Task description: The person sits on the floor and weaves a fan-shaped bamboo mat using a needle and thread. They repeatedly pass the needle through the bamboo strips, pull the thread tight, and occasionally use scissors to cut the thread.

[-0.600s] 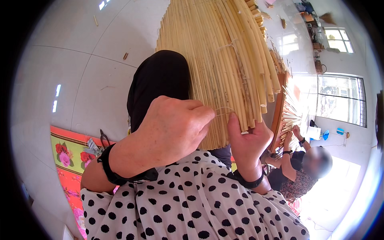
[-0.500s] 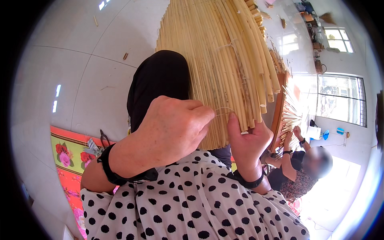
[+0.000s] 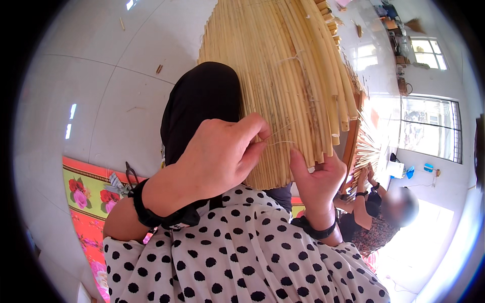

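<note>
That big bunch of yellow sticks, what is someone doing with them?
A person in a polka-dot top is working on a mat of pale reeds tied side by side. The left hand pinches a thin thread that runs to the reeds, and the right hand grips the lower edge of the mat. Another person sits to the right, hands on more reeds. A flowered cloth lies on the tiled floor.
</note>
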Demonstrator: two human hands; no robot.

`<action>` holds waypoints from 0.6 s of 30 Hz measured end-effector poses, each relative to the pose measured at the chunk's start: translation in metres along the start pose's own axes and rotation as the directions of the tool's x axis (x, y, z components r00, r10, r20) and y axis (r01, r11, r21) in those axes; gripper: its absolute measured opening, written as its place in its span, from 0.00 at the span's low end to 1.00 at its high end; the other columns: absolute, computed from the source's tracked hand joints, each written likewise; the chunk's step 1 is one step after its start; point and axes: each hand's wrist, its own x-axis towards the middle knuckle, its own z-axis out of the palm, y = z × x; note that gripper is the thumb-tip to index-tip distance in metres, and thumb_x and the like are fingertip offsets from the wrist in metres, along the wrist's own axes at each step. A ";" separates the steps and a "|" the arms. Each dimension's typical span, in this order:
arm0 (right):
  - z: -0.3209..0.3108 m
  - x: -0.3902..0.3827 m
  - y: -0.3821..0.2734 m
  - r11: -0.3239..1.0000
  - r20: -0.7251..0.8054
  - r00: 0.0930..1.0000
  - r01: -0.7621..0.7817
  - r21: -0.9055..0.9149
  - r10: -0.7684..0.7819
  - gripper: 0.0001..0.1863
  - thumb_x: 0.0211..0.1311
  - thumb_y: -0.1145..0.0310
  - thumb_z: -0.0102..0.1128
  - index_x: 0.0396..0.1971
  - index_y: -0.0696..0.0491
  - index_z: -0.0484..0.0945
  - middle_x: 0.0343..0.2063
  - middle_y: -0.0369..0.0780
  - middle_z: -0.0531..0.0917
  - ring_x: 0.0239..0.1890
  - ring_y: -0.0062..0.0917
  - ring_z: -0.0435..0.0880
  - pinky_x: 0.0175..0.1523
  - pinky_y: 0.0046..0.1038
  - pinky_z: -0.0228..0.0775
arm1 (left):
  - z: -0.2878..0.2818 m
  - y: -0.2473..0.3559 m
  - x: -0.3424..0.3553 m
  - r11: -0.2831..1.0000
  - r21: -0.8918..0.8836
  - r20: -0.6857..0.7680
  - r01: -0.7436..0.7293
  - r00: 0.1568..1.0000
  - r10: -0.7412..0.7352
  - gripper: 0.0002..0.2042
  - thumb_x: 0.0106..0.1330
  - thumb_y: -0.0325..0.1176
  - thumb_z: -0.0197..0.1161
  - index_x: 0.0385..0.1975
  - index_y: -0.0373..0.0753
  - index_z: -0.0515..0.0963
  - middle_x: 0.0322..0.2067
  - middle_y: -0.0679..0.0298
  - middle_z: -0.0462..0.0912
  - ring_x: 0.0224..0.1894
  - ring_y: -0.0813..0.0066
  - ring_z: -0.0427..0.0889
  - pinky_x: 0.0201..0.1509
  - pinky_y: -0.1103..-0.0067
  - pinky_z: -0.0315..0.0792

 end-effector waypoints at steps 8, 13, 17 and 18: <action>-0.004 -0.002 0.001 1.000 0.028 1.000 -0.011 0.017 0.011 0.18 0.51 0.74 0.69 0.44 0.62 0.79 0.29 0.39 0.88 0.33 0.15 0.85 0.39 0.21 0.76 | 0.018 -0.004 0.000 0.994 -0.015 -0.090 -0.106 0.990 0.104 0.09 0.58 0.19 0.64 0.38 0.34 0.79 0.19 0.59 0.78 0.18 0.68 0.79 0.22 0.79 0.69; -0.004 -0.004 0.001 0.995 0.007 0.999 0.034 -0.097 -0.034 0.17 0.52 0.73 0.69 0.42 0.61 0.80 0.26 0.41 0.86 0.28 0.21 0.87 0.35 0.23 0.75 | 0.003 0.004 -0.004 0.990 0.056 -0.090 -0.129 0.987 0.134 0.10 0.56 0.18 0.64 0.37 0.33 0.82 0.20 0.60 0.79 0.19 0.66 0.78 0.22 0.78 0.70; -0.002 -0.006 0.003 0.990 -0.006 0.997 0.079 -0.118 -0.080 0.16 0.52 0.73 0.69 0.41 0.60 0.79 0.24 0.41 0.85 0.26 0.25 0.87 0.33 0.24 0.75 | -0.002 0.013 -0.011 0.986 0.121 -0.050 -0.111 0.992 0.118 0.10 0.54 0.17 0.64 0.37 0.34 0.82 0.20 0.60 0.79 0.18 0.67 0.78 0.21 0.78 0.69; -0.002 -0.006 0.003 0.986 -0.004 0.996 0.089 -0.144 -0.091 0.16 0.52 0.73 0.69 0.42 0.60 0.79 0.24 0.41 0.85 0.26 0.26 0.87 0.33 0.24 0.75 | -0.002 0.013 -0.012 0.986 0.124 -0.048 -0.113 0.992 0.120 0.10 0.54 0.17 0.64 0.36 0.34 0.82 0.20 0.60 0.79 0.18 0.67 0.78 0.20 0.78 0.69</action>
